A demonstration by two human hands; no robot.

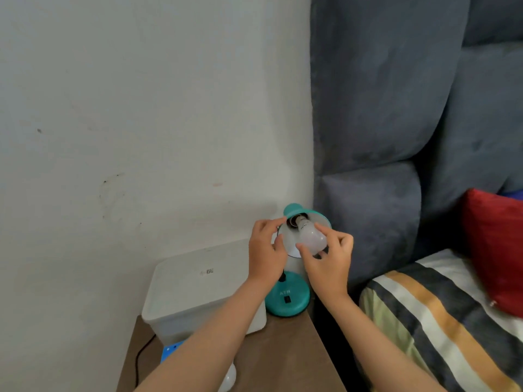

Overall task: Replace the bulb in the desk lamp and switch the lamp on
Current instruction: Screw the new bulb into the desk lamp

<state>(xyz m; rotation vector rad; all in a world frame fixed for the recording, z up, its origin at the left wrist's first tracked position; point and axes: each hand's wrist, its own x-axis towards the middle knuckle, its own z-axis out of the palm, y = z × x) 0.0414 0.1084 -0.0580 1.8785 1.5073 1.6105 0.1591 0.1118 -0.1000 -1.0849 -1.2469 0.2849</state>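
A teal desk lamp stands on the brown bedside table, its round base (288,299) bearing a black switch. The lamp's shade (294,210) is tipped towards me, white inside. A white bulb (311,236) sits with its metal screw base at the socket in the shade. My right hand (328,261) grips the bulb's round end with its fingertips. My left hand (266,253) holds the shade's left rim. A second white bulb (227,380) lies on the table near the front edge, partly hidden by my left forearm.
A white lidded plastic box (198,290) stands left of the lamp on the table (283,360), with a blue item (171,350) and a black cable (141,357) beside it. A grey padded headboard (382,137), a striped bed cover (438,321) and a red cushion (495,250) are on the right.
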